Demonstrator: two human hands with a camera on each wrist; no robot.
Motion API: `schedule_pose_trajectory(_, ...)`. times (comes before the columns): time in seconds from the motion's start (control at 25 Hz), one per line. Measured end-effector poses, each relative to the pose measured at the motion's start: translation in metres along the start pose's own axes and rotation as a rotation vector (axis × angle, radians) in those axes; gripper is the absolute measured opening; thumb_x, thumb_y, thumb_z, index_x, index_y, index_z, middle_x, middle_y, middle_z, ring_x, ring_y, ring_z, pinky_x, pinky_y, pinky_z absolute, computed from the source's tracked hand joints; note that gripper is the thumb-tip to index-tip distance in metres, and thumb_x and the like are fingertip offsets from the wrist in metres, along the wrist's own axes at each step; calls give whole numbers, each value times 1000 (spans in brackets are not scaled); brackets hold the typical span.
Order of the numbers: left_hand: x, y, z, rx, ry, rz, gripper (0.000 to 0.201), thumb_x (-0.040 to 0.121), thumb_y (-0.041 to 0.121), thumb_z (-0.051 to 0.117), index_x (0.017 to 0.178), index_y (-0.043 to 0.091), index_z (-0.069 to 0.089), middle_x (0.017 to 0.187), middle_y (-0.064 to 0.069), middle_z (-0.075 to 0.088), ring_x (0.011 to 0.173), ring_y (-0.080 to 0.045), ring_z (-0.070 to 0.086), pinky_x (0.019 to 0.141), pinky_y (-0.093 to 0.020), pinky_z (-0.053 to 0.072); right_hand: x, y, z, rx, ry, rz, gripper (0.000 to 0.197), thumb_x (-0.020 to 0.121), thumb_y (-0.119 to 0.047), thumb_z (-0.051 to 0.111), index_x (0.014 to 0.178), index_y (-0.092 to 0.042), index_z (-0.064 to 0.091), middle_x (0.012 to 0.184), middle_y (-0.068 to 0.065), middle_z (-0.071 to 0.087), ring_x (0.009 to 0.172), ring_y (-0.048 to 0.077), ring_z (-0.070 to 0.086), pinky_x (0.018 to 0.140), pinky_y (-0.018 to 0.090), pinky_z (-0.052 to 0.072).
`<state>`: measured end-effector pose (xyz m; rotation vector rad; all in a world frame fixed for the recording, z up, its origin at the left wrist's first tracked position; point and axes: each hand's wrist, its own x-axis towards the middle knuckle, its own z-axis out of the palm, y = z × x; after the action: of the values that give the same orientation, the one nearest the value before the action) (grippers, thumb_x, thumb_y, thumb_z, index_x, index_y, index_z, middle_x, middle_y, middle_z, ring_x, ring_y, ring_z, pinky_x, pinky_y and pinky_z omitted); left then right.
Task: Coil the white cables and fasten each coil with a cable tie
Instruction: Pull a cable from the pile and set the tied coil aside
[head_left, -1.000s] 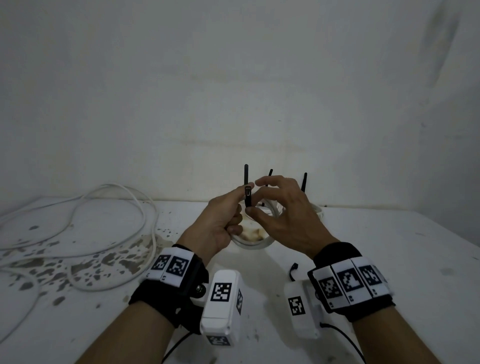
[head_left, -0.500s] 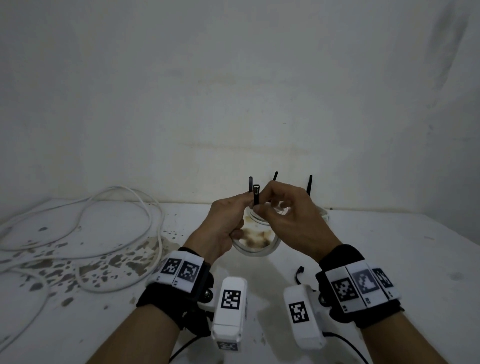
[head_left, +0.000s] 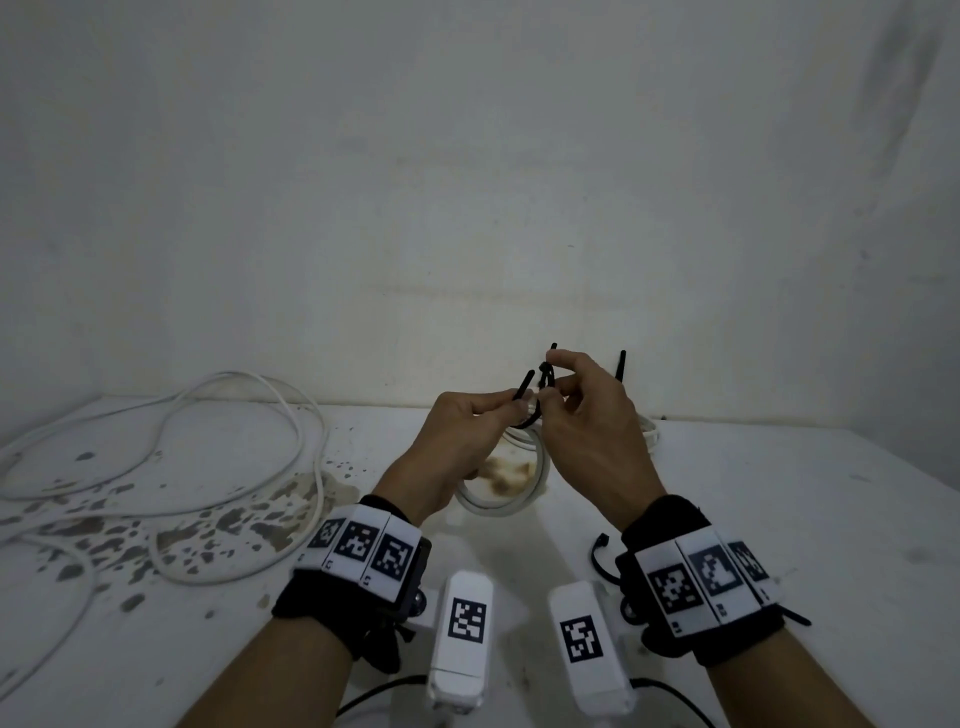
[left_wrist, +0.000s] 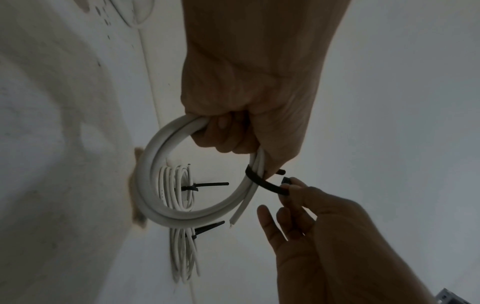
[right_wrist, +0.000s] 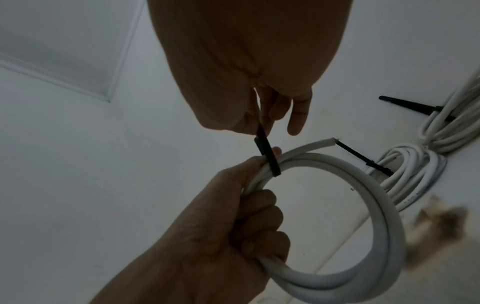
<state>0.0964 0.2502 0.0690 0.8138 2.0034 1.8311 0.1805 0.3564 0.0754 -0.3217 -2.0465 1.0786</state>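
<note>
- Plain white wall behind, stained white desk (head_left: 779, 519) below.
- Left hand (head_left: 457, 441) grips thick white coiled cable (right_wrist: 363, 195), held above desk, fingers curled round the turns.
- Right hand (head_left: 587, 431) fingers pinch black plastic cable tie (left_wrist: 262, 184) looped round the coil; other fingers loosely spread.
- Step: fastening this coil; tie tail looks not yet through its head.
- Next: feed tail into head, pull snug.
- Tied thinner white cable bundles (left_wrist: 179, 189) lie behind; loose white cable (head_left: 156, 441) on desk left, uncoiled.

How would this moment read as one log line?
left hand grips white cable coil | right hand pinches black cable tie around it | unfastened
</note>
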Motion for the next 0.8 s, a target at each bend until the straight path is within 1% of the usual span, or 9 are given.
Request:
schedule_pose_trajectory(0.12,1,-1,-1,35,-10,-11,17,92,33,65,104,36,77,86,14,73,40,-1,38,45,-19,28,0,0,0,-45,-10,-24,35,98,-10,51,131,-21,59,101,0,67,70,-3,60,65,8,43)
schedule_pose_trajectory(0.2,0,1,-1,39,-10,-15,16,92,32,64,98,39,77,82,17,73,42,-2,36,46,-20,28,0,0,0,-53,-8,-35,35,97,-10,52,129,-19,61,96,-1,66,67,-2,59,63,8,42)
schedule_pose_trajectory(0.32,-1,3,-3,80,-23,-10,18,93,30,63,102,38,76,65,22,67,41,-1,36,45,-19,28,-1,-1,0,-49,-34,-37,32,97,-9,53,125,-19,62,88,-6,64,62,-12,57,58,5,41)
schedule_pose_trajectory(0.44,-1,2,-6,148,-24,10,20,92,31,64,107,36,76,85,17,74,48,3,45,43,-15,31,1,2,0,-90,-76,-23,26,97,-13,54,119,-20,64,77,-9,64,59,-9,57,56,6,40)
schedule_pose_trajectory(0.52,-2,5,-10,168,-42,40,20,92,27,63,106,31,77,83,15,74,47,8,49,40,-8,31,2,3,-1,-39,-96,5,19,97,-12,53,110,-19,66,73,-5,69,62,-2,64,59,12,46)
schedule_pose_trajectory(0.6,-4,10,-13,183,-87,79,18,93,23,63,102,24,78,71,18,70,44,10,50,40,-5,33,4,3,-1,67,-100,66,16,98,-11,54,101,-16,69,81,6,74,74,14,71,67,29,57)
schedule_pose_trajectory(0.64,-5,13,-13,197,-113,97,17,93,22,62,97,20,79,61,19,66,41,8,49,40,-5,33,3,2,-1,115,-108,86,14,98,-11,57,97,-14,70,84,10,74,78,20,72,70,34,59)
schedule_pose_trajectory(0.72,-7,16,-10,219,-131,99,19,94,23,61,91,17,78,45,19,54,36,2,43,42,-10,31,3,0,-2,128,-77,79,10,95,-14,65,90,-14,73,85,9,74,81,24,71,73,39,60)
schedule_pose_trajectory(0.8,-5,16,-6,166,-118,65,20,95,30,60,97,22,79,51,20,57,41,0,43,45,-16,33,5,-3,-8,93,24,40,7,91,-15,69,87,-16,75,83,2,74,81,21,70,72,36,60)
